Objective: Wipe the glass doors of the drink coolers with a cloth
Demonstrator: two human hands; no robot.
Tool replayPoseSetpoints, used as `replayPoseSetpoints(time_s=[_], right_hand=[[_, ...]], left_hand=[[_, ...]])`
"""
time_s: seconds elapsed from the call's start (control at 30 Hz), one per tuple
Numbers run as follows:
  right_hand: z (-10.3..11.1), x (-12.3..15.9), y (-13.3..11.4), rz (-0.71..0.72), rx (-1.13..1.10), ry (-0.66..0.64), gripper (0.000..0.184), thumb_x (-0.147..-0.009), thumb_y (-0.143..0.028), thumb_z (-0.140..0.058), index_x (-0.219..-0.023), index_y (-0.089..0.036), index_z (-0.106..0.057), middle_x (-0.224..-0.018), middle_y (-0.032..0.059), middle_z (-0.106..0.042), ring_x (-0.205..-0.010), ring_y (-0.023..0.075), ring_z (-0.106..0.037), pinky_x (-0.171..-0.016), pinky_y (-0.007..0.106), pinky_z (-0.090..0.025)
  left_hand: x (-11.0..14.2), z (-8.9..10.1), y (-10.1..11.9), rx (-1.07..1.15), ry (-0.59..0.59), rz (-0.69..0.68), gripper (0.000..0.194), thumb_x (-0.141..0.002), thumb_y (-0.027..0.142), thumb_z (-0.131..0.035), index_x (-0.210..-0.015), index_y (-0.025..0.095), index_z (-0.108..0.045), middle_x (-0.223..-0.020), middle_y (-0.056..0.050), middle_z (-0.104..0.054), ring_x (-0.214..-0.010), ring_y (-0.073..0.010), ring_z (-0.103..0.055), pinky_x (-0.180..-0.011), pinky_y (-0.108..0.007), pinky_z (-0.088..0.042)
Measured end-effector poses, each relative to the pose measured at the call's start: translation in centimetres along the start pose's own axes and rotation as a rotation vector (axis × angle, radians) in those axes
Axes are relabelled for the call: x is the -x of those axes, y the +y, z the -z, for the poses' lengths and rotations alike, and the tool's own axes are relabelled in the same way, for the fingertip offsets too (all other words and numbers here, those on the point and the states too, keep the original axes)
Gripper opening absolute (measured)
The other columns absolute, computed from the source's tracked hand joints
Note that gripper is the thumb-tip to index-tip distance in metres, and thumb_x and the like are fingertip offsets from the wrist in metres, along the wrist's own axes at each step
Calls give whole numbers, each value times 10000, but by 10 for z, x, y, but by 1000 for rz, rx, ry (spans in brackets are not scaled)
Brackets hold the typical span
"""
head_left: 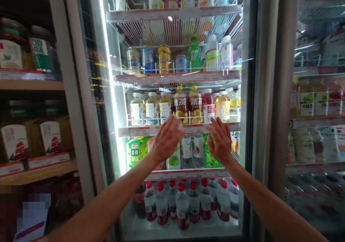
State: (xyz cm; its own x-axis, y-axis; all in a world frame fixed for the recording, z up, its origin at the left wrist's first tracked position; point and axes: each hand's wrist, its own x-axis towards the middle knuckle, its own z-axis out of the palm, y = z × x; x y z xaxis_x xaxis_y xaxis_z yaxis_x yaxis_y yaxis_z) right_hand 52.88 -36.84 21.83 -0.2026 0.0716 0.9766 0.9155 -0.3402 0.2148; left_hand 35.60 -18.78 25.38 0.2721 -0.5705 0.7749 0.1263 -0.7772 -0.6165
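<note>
Both my arms reach forward before a lit drinks fridge point(178, 14). My left hand point(168, 139), blurred by motion, is raised with its fingers stretched out and holds nothing visible. To its right, my right hand point(220, 139) has its fingers apart and holds nothing. Behind the hands stand dark iced tea bottles with yellow caps point(194, 105), a red drink bottle point(208, 107) and pale tea bottles point(152, 109). Lower down, a green carton point(135, 151) and clear bottles point(186, 151) are partly covered by my hands and arms. I cannot tell whether either hand touches anything.
Water bottles with red caps point(182, 206) fill the fridge bottom. Cans point(164, 58) and a green bottle point(194, 53) occupy an upper shelf. Side shelves hold large jars point(40, 49) at left; another fridge with bottles point(306, 98) stands right, beyond the metal door frame point(269, 91).
</note>
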Motion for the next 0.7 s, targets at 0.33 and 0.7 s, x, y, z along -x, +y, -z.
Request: replayPoseSetpoints(time_s=[0.33,0.7], right_hand=[[1,1,0,23,-11,-8,356,-796,-122,-449,-1136,-203,-512,-1414,70,-409,-1355,228,-285,-1088,471,-284],[1,-1,0,27,-1,1,311,-804,-124,-447,-1099,-182,-525,-1372,103,-457,-1341,238,-312,-1071,479,-302]], left_hand=[[-3,17,-43,-154,222,406,454,-860,134,-468,-1304,209,-410,-1518,-30,-168,-1394,-267,-149,-1136,-487,-251],[-1,13,-30,-145,215,341,595,-832,98,-477,-1372,287,-315,-1524,-16,-146,-1405,-241,-104,-1129,-486,-280]])
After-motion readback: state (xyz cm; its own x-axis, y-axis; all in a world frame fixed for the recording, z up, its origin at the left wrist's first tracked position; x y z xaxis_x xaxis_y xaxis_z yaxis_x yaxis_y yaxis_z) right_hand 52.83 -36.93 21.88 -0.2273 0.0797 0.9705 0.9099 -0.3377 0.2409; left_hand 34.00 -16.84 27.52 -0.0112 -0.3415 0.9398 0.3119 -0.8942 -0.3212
